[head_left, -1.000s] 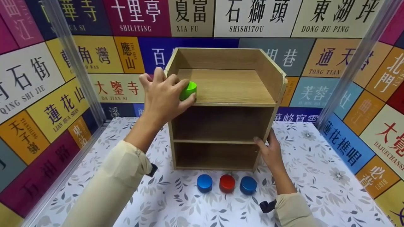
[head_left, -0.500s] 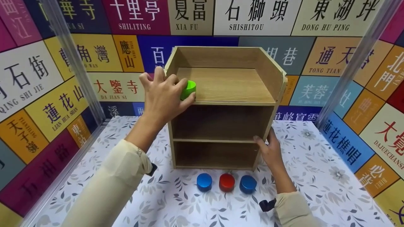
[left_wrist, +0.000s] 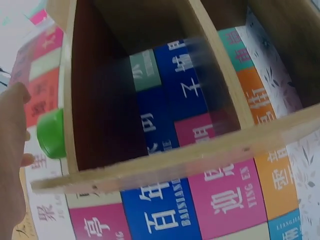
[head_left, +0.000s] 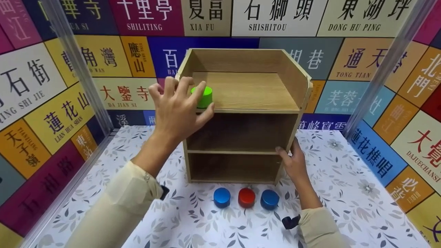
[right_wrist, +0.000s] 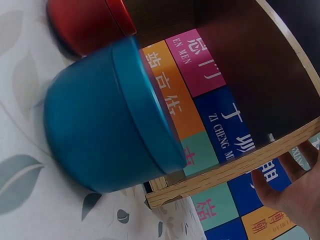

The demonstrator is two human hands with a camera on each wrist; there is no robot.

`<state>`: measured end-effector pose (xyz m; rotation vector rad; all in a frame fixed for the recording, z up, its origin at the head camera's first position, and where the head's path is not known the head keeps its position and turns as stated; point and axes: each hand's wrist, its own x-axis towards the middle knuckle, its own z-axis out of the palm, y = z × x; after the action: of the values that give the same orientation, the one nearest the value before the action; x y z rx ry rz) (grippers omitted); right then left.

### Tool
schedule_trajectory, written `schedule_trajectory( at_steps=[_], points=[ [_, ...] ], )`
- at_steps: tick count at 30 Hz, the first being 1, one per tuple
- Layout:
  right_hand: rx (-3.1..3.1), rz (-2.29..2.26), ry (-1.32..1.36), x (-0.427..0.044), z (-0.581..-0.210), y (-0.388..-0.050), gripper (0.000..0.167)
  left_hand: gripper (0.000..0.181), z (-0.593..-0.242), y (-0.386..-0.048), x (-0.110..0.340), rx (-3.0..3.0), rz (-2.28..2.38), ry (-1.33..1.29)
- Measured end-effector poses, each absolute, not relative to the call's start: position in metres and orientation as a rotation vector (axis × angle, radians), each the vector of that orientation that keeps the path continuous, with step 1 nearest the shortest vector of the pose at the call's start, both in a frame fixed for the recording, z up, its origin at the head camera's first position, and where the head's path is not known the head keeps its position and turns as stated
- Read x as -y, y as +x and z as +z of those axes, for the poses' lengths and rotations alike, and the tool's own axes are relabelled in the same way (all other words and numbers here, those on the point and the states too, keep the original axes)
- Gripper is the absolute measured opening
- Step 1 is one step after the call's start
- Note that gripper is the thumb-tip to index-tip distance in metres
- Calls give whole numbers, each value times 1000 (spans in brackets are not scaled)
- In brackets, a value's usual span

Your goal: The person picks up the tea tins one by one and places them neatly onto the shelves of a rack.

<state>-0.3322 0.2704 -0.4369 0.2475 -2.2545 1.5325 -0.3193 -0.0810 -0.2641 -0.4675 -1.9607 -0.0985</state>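
A small green lidded tin stands upright on the top board of a wooden shelf unit, near its front left corner. Around the tin, with some room between, spread the fingers of my left hand; the left wrist view also shows a gap between hand and tin. My right hand holds the shelf's right side panel, thumb at the front edge and fingers on the outer side. On the table before the shelf sit a blue tin, a red tin and another blue tin.
Two lower compartments of the shelf face me. A tablecloth with a grey leaf pattern covers the table. Walls printed with colourful place-name signs enclose it, with clear posts at the corners.
My left fingers have loosened from the green tin and spread apart, leaving it upright on the top board. The right hand stays at the side panel. The head view has tilted slightly down.
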Motion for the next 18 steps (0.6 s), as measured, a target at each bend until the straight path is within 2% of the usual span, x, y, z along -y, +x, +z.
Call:
schedule_trajectory(
  at_steps=[9, 18],
  points=[
    [2257, 1556, 249, -272, -440, -335, 68, 47, -303, -286, 65, 1884, -24, -682],
    [2232, 1536, 256, -286, -469, -360, 68, 47, -366, -281, 71, 2081, 22, -864]
  ],
)
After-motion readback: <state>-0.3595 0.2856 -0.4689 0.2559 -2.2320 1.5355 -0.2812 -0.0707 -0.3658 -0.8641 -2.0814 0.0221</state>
